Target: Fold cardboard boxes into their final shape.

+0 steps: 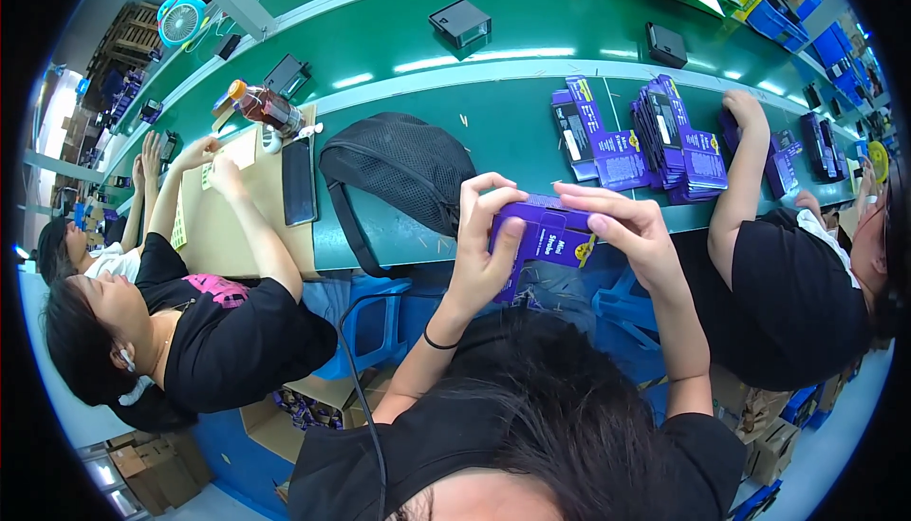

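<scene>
A purple printed carton [560, 234] is held up in front of me, above the near table edge, with a flap hanging down at its left. My left hand [489, 236] grips its left end, thumb on the front and fingers over the top. At the other end my right hand [626, 232] pinches the carton's upper right corner between thumb and fingers. Beyond my right hand lie flattened purple cartons [598, 137] and a thicker stack of the same cartons [676, 141] on the green table.
A black mesh bag [403, 165] lies just beyond my left hand, its strap over the edge. Co-workers sit close at left [209, 322] and right [788, 284]. A drink bottle [266, 108] and a dark phone-like slab [299, 179] are at left. Black devices [460, 23] sit on the conveyor.
</scene>
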### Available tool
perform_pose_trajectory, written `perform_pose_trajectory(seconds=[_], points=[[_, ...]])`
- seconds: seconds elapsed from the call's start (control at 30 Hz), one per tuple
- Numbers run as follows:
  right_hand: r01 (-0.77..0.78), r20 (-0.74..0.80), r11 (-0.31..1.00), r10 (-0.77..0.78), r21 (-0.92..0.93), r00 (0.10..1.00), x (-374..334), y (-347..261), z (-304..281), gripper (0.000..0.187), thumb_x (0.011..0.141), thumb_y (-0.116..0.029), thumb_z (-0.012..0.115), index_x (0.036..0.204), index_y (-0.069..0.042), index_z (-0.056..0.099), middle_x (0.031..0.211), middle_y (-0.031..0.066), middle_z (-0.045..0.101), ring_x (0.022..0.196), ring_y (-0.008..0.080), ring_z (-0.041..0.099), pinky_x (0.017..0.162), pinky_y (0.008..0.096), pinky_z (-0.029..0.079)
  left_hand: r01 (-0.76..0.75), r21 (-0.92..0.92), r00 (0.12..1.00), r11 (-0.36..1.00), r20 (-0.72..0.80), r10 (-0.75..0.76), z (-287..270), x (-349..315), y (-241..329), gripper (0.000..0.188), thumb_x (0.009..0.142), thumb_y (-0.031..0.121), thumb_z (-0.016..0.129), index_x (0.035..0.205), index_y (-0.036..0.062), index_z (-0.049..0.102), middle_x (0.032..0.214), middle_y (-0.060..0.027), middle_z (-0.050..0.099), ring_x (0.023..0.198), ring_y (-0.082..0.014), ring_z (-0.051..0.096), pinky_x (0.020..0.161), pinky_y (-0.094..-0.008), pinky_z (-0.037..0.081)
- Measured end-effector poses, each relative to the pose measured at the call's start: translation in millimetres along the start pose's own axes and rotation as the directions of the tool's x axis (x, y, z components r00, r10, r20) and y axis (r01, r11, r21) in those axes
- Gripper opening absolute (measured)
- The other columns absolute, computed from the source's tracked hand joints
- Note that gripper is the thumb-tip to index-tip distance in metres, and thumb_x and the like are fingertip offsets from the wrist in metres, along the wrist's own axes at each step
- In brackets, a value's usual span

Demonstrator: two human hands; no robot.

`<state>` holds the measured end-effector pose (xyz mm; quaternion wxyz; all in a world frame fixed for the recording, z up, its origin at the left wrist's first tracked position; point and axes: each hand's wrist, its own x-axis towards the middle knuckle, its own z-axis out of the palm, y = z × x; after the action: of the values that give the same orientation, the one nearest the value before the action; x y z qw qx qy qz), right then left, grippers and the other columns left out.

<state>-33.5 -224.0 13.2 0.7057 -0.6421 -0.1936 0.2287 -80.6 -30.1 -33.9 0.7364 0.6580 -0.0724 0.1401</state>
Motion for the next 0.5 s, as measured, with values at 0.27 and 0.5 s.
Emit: perform_pose_trajectory(seconds=[0.27,0.5], points=[[-0.085,0.117,0.995,0.090,-0.044,0.989,11,-9,-3,0.024,0.083,-0.009,0.059,0.106,-0.005,0.066,0.115,0.0145,0.060,0.104,0.0243,0.057,0.092,0.0324,0.043,-0.202,0.319,0.979,0.926,0.072,0.189,-3,-2,-5,0.028,0.086,0.018,0.063,0.113,0.0095,0.057,0.112,-0.0113,0.039,0.094,-0.0219,0.048,0.081,-0.0307,0.045],[0.131,0.099,0.983,-0.118,-0.132,0.988,2,-1,-3,0.014,0.082,-0.014,0.066,0.094,-0.005,0.066,0.110,0.0123,0.061,0.100,0.0222,0.056,0.085,0.0321,0.046,-0.236,0.257,0.969,0.937,0.140,0.205,-5,1,3,0.030,0.084,0.014,0.066,0.112,0.0096,0.058,0.111,-0.0111,0.043,0.094,-0.0218,0.050,0.081,-0.0306,0.045]])
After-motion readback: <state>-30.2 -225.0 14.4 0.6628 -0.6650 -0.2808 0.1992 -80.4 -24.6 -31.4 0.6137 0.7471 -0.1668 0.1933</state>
